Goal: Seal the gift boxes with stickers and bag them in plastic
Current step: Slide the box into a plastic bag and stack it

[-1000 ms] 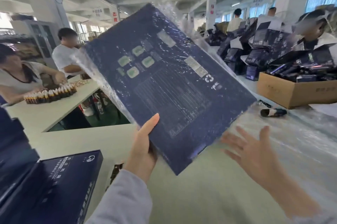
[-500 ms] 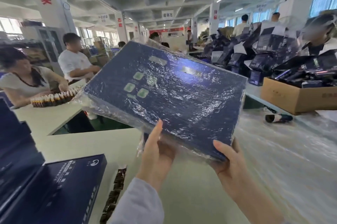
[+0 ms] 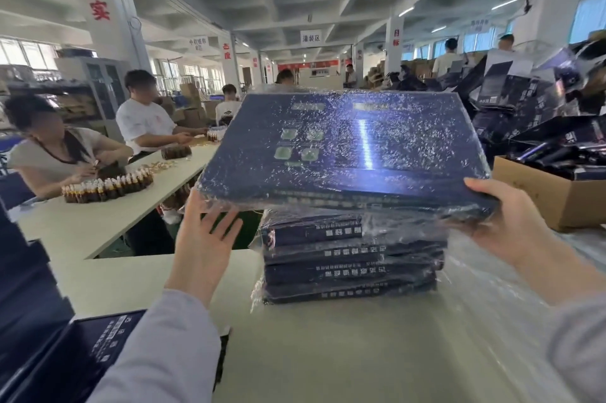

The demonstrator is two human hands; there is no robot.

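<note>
Between left hand [image 3: 203,245] and right hand [image 3: 501,222], bagged gift box [image 3: 344,153] hovers over the stack [image 3: 351,258], so this looks like the stacking step. Left is flat and open against its edge, right clamps the corner. Next: lower it square.

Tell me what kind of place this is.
Probably a factory packing floor: a wrapped box held over a stack of wrapped boxes, workers at a long table with rows of small bottles, and a carton of dark packaging.
</note>
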